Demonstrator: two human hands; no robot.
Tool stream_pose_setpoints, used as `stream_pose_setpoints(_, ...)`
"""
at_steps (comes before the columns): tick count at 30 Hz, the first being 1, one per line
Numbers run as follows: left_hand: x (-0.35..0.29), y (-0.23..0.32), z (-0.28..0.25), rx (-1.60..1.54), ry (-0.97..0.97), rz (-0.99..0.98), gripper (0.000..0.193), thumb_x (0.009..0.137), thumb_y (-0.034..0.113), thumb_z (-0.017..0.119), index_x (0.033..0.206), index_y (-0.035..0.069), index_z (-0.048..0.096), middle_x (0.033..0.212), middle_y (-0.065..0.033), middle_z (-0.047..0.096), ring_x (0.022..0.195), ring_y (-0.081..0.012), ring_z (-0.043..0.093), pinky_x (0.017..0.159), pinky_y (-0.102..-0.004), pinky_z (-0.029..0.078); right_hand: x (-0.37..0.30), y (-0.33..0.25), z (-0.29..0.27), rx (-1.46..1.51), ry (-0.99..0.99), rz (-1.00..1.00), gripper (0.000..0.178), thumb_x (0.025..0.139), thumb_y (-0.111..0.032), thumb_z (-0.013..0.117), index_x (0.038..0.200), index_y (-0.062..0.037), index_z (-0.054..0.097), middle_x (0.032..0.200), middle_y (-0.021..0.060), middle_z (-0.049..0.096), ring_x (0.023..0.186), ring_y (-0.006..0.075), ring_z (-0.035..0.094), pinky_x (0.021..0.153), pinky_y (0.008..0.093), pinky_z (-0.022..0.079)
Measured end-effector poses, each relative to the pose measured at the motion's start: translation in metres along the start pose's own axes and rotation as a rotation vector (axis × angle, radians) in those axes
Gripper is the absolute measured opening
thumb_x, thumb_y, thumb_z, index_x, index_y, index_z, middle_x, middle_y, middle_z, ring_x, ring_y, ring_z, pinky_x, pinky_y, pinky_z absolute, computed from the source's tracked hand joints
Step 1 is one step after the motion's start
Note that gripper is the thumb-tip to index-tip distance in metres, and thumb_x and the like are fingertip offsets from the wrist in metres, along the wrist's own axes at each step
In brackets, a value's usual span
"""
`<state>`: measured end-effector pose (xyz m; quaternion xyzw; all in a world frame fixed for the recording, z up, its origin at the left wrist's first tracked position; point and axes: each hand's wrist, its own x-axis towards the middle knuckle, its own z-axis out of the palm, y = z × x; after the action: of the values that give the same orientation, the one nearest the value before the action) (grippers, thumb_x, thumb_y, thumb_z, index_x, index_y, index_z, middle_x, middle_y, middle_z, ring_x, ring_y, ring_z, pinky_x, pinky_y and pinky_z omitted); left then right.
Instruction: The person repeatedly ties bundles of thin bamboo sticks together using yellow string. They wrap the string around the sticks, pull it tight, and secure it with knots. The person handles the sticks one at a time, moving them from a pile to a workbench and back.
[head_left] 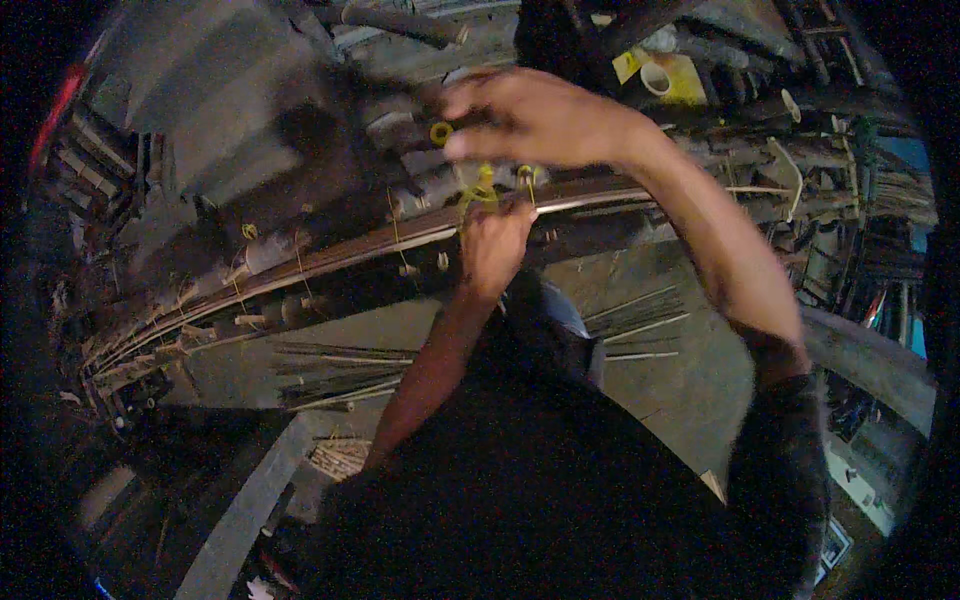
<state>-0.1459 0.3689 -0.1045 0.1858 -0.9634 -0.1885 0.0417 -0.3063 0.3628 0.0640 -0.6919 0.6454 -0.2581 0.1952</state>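
Close against left fingers (512, 216), strips (425, 234)

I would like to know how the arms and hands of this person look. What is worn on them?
The left hand and right hand wear no gloves, and both forearms are bare. A dark, nearly black sleeve covers the upper right arm; the left sleeve's edge is lost against the dark clothing. Dimness and blur hide finer details.
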Motion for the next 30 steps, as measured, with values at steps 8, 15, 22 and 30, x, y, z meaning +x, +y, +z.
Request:
stream_pose_setpoints(8,-0.005,-0.003,0.0,0.032,0.126,-0.025,0.021,0.087,0.026,0.059,0.087,0.007,0.067,0.076,-0.0135,0.065,0.066,-0.0306,0.065,0.067,-0.0438,0.051,-0.032,0.071,0.087,0.81,0.461,0.422,0.039,0.091,-0.033,0.047,0.114,-0.0017,0.054,0.095,0.0186,0.063,0.086,0.0313,0.063,0.076,0.043,0.05)
stream_pose_setpoints(15,0.026,0.005,-0.029,-0.615,0.062,-0.146,0.03,0.093,0.034,0.054,0.088,0.008,0.065,0.071,-0.0078,0.062,0.07,-0.0184,0.062,0.064,-0.0382,0.048,-0.151,0.01,0.214,0.232,-0.263,0.237,0.023,0.088,-0.018,0.047,0.108,-0.0102,0.055,0.076,0.0163,0.065,0.072,0.038,0.066,0.062,0.0494,0.054)
stream_pose_setpoints(22,0.15,-0.042,0.015,-0.871,-0.184,-0.438,0.039,0.095,0.04,0.047,0.083,0.005,0.059,0.078,-0.0036,0.058,0.068,-0.016,0.054,0.061,-0.0316,0.046,-0.163,0.016,0.247,0.162,-0.333,0.221,0.029,0.08,-0.019,0.058,0.108,-0.0105,0.061,0.076,0.0138,0.066,0.074,0.0336,0.067,0.065,0.0481,0.055)
stream_pose_setpoints(30,0.128,-0.126,-0.051,-0.391,-0.032,-0.059,0.037,0.093,0.033,0.055,0.118,0.005,0.06,0.116,-0.0151,0.063,0.111,-0.0279,0.058,0.098,-0.037,0.041,-0.165,-0.009,0.136,0.459,0.7,0.931,0.016,0.086,-0.017,0.062,0.092,-0.0033,0.068,0.084,0.0115,0.069,0.088,0.0226,0.063,0.078,0.0348,0.048)
